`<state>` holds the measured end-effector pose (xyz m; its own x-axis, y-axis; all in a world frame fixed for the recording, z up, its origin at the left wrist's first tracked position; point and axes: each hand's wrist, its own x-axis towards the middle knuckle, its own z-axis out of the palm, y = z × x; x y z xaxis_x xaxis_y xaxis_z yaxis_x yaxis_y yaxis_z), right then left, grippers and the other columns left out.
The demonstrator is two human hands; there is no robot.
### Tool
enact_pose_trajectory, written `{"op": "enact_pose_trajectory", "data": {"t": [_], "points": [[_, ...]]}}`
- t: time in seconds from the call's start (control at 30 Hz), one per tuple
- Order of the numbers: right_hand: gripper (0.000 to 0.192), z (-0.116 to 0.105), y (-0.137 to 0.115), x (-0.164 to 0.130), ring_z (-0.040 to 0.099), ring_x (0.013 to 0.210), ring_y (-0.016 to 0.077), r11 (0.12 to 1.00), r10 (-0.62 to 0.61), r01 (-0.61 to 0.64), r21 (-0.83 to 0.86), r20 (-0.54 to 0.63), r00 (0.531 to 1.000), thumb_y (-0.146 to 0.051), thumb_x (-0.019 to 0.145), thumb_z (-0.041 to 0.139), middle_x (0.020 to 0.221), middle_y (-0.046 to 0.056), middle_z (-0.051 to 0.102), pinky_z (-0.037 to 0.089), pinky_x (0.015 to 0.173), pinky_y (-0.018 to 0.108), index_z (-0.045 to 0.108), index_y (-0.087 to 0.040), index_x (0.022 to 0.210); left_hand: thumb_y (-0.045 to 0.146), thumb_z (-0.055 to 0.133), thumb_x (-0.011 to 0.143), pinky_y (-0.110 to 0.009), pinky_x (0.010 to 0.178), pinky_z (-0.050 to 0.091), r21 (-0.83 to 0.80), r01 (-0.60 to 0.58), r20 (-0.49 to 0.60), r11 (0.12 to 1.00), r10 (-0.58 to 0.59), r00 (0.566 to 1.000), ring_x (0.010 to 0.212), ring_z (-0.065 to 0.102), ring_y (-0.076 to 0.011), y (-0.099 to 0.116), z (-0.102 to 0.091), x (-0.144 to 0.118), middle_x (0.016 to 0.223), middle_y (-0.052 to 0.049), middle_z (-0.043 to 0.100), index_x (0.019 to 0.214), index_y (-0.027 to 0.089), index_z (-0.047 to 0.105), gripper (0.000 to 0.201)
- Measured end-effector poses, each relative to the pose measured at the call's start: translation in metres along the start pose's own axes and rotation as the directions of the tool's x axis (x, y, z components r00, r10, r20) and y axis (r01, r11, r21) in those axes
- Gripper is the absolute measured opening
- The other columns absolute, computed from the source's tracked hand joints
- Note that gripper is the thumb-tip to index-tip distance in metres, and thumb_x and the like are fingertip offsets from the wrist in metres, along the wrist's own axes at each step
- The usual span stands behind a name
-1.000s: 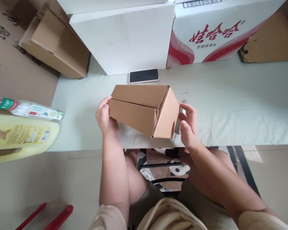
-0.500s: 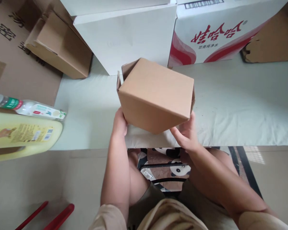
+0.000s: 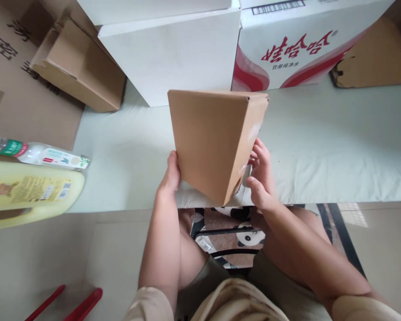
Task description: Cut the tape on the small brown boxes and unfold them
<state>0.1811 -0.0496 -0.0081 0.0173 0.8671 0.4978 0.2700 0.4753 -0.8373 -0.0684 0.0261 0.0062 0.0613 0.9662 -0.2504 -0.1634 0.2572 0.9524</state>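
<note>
One brown box (image 3: 209, 142) sits at centre frame, held between two hands and tipped on a corner so that its lowest point hangs over the near tabletop (image 3: 321, 142) edge. The left hand (image 3: 169, 178) presses against the box's lower left edge, thumb up along the face. The right hand (image 3: 261, 176) lies against the lower right side, fingers spread and curled toward the cardboard. Both hands grip the box; neither is closed to a fist. Whether the box's lowest corner touches the tabletop cannot be told.

Count of other items: two large cartons along the upper frame, one plain white (image 3: 173, 53) and one white with red print (image 3: 300, 44), side by side and touching. One open brown carton (image 3: 80, 67) lies at upper left on flat cardboard sheets (image 3: 23, 102). One torn cardboard piece (image 3: 370, 58) is at upper right. One clear bottle (image 3: 36, 154) lies on its side at the left edge, with one yellow jug (image 3: 30, 191) just below it. Two red handles (image 3: 67, 303) show at lower left, on the floor.

Open room: the tabletop right of the box is bare up to the frame's right edge; a narrower bare strip lies between the box and the bottle on the left. The box's top edge stands close to the two large cartons.
</note>
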Motion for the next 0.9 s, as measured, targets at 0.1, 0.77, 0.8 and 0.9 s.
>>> {"op": "enact_pose_trajectory", "data": {"t": [0.1, 0.77, 0.8, 0.9], "points": [[0.066, -0.002, -0.002, 0.000, 0.031, 0.162, 0.0355, 0.999, -0.006, 0.006, 0.044, -0.016, 1.000, -0.060, 0.099, 0.048, 0.177, 0.000, 0.023, 0.044, 0.120, 0.063, 0.033, -0.044, 0.162, 0.092, 0.059, 0.073, -0.049, 0.123, 0.045, 0.019, 0.085, -0.005, 0.996, -0.085, 0.996, 0.143, 0.060, -0.0366, -0.004, -0.006, -0.004, 0.129, -0.009, 0.079, 0.113, 0.025, 0.076, 0.080], [0.056, 0.000, -0.012, 0.003, 0.021, 0.166, 0.0323, 0.996, -0.035, 0.032, 0.080, 0.033, 0.999, -0.061, 0.102, 0.039, 0.174, -0.005, 0.028, 0.023, 0.135, 0.065, 0.044, -0.045, 0.156, 0.071, 0.066, 0.087, -0.045, 0.100, 0.056, 0.253, 0.193, -0.087, 0.948, -0.176, 0.980, 0.115, 0.072, -0.0343, 0.004, 0.003, -0.006, 0.098, -0.011, 0.082, 0.089, 0.022, 0.079, 0.051], [0.056, 0.000, -0.013, 0.003, 0.023, 0.165, 0.0323, 0.996, -0.046, 0.044, 0.083, 0.024, 0.999, -0.060, 0.102, 0.039, 0.172, -0.005, 0.031, 0.023, 0.135, 0.065, 0.046, -0.045, 0.155, 0.066, 0.070, 0.086, -0.044, 0.095, 0.058, 0.280, 0.167, -0.057, 0.945, -0.158, 0.986, 0.111, 0.073, -0.0340, 0.005, 0.003, -0.007, 0.097, -0.011, 0.082, 0.090, 0.023, 0.080, 0.045], [0.053, -0.001, -0.013, 0.004, 0.028, 0.163, 0.0331, 0.995, -0.065, 0.065, 0.077, -0.008, 0.998, -0.059, 0.102, 0.037, 0.169, -0.003, 0.037, 0.024, 0.134, 0.066, 0.051, -0.043, 0.151, 0.050, 0.082, 0.081, -0.041, 0.075, 0.059, 0.277, 0.066, 0.018, 0.959, -0.073, 0.997, 0.086, 0.074, -0.0307, 0.006, 0.006, -0.010, 0.084, -0.011, 0.081, 0.086, 0.021, 0.080, 0.030]]}}
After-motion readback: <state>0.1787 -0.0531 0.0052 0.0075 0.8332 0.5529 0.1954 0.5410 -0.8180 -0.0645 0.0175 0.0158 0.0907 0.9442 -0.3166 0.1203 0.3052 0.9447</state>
